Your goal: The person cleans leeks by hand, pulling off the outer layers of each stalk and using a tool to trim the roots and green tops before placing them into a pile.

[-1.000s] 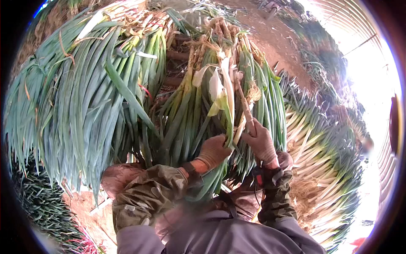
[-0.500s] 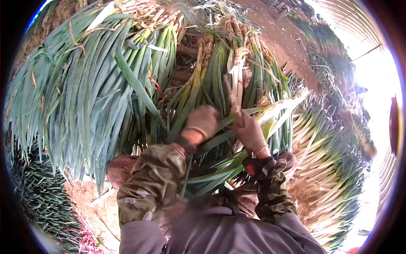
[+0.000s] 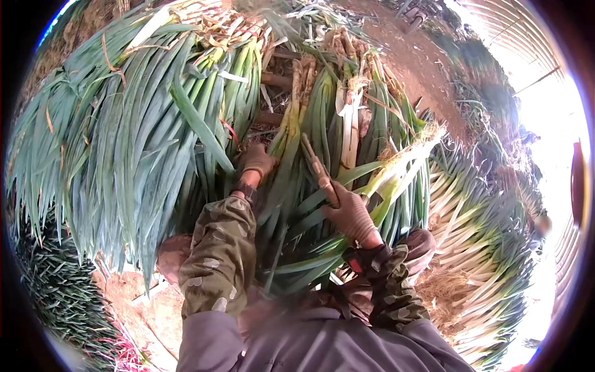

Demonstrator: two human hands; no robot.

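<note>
My right hand (image 3: 350, 214), in a knitted glove, is closed around a narrow brown stick-like tool (image 3: 318, 167) that points up and to the left. Next to that hand, a leek with a pale stem and stringy roots (image 3: 412, 155) lies aslant over other leeks. My left hand (image 3: 257, 160), also gloved, is at the gap between the large leek pile (image 3: 142, 130) and the middle leeks (image 3: 319, 111). Its fingers look curled; whatever they grip, if anything, is hidden. A thick white leek stem (image 3: 350, 133) lies beyond my right hand.
Rows of white-stemmed leeks (image 3: 471, 248) line the right side. More dark green leaves (image 3: 49, 291) are stacked at lower left, near pink ties (image 3: 127, 347). Wooden slats (image 3: 273, 80) show between the piles. Bare soil (image 3: 421, 74) stretches behind.
My left hand has moved left and away from me, from the middle leaves to the gap. My right hand has come slightly nearer and left, with the tool tilting further left.
</note>
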